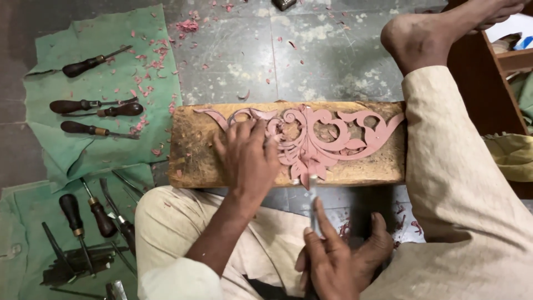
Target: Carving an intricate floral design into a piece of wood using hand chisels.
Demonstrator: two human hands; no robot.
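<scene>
A pink carved scroll ornament [327,139] lies on a worn wooden block [194,150] on the floor. My left hand [248,158] presses flat on the ornament's left half, fingers spread. Below the block my right hand [338,258] grips a thin metal carving tool [312,194]. The tool's tip touches the ornament's lower middle point. My bent legs in cream cloth frame the block. My right foot [422,36] rests beyond the block's far right corner.
A green cloth [83,155] on the left holds several dark-handled chisels [94,106] and more tools [83,219] lower down. Pink shavings [189,25] scatter over the grey stone floor. A brown wooden shelf [488,78] stands at the right.
</scene>
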